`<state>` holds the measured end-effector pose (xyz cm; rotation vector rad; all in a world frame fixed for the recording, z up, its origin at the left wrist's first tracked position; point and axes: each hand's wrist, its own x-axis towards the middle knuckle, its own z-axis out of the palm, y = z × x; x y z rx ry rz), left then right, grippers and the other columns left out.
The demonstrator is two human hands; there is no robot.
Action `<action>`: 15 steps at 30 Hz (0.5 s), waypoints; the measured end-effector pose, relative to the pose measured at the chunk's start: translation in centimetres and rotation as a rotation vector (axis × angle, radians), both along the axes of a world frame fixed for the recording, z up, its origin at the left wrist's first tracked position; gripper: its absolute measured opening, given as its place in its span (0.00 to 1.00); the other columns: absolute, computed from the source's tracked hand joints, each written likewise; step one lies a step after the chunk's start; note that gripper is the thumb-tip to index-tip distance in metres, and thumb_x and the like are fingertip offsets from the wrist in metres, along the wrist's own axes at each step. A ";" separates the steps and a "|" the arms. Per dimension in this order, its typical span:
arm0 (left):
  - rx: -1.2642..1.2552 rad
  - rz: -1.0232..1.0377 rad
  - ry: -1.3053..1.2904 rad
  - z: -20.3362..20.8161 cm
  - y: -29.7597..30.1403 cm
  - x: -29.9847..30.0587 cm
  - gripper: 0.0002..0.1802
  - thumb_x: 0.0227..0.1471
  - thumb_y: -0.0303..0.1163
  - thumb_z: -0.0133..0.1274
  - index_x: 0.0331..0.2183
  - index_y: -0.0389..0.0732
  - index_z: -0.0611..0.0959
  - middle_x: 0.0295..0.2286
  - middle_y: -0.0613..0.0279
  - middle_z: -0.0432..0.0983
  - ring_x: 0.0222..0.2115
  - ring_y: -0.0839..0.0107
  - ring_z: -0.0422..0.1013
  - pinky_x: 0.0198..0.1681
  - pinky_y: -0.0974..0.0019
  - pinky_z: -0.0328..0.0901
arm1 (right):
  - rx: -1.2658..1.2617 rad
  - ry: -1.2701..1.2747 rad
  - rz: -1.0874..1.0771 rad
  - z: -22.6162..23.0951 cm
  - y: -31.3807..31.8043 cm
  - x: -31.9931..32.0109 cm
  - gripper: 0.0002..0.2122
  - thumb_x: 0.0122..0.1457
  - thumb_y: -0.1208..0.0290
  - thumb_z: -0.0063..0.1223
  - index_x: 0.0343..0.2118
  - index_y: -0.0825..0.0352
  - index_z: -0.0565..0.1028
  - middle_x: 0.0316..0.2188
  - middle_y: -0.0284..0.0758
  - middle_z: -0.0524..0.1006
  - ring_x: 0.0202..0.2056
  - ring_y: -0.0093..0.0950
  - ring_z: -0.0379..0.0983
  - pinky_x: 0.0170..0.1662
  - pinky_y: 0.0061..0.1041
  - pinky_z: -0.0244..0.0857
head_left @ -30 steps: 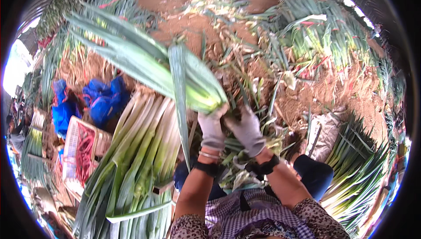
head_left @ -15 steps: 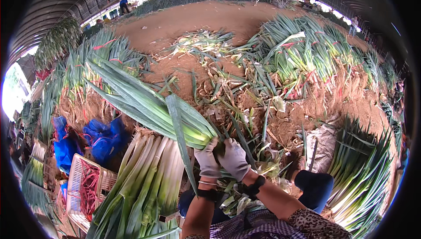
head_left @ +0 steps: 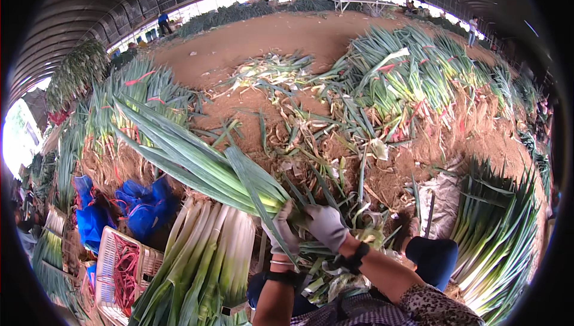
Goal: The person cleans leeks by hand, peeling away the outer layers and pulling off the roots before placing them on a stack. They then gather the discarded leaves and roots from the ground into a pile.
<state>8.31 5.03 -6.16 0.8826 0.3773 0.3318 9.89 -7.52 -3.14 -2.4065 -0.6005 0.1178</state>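
Observation:
My left hand, in a pale work glove, is closed around the lower end of a large green onion. Its long, broad leaves stretch away up and to the left; I cannot tell whether it is one stalk or several. One loose leaf bends down across my left hand and wrist. Close beside it, my gloved right hand has its fingers curled at the same lower end. What those fingers grip is hidden. Below the held leaves lies a row of trimmed green onions with thick white stems.
A pale plastic basket of red ties stands at left, near blue plastic bags. Green onion heaps lie at far left, far right and near right. Leaf scraps litter the dirt. People are in the distance.
Both hands have shifted slightly down with the green onion. The right hand has turned and moved a little right. The loose leaf now crosses the left hand. The view has tilted slightly.

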 end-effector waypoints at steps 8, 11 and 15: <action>-0.013 0.025 -0.030 0.5 -1.4 -0.2 0.09 0.47 0.28 0.57 0.32 0.35 0.80 0.30 0.67 0.75 0.29 0.75 0.70 0.33 0.72 0.66 | 0.205 -0.139 -0.329 -2.4 2.8 -1.2 0.19 0.49 0.68 0.54 0.44 0.65 0.65 0.39 0.47 0.69 0.39 0.45 0.70 0.38 0.40 0.67; -0.025 0.063 0.098 -1.4 -1.9 0.6 0.10 0.46 0.25 0.57 0.34 0.32 0.80 0.31 0.61 0.76 0.33 0.71 0.73 0.39 0.70 0.68 | 0.070 -0.106 -0.397 -3.9 2.1 1.3 0.09 0.56 0.65 0.46 0.35 0.65 0.69 0.28 0.48 0.74 0.29 0.48 0.73 0.31 0.44 0.66; 0.098 0.049 -0.039 -4.7 -0.6 1.4 0.14 0.49 0.26 0.54 0.38 0.31 0.79 0.34 0.59 0.74 0.34 0.70 0.72 0.39 0.69 0.68 | 0.132 -0.056 -0.267 -4.9 0.5 4.9 0.13 0.58 0.63 0.43 0.30 0.67 0.74 0.21 0.49 0.74 0.26 0.48 0.72 0.29 0.44 0.65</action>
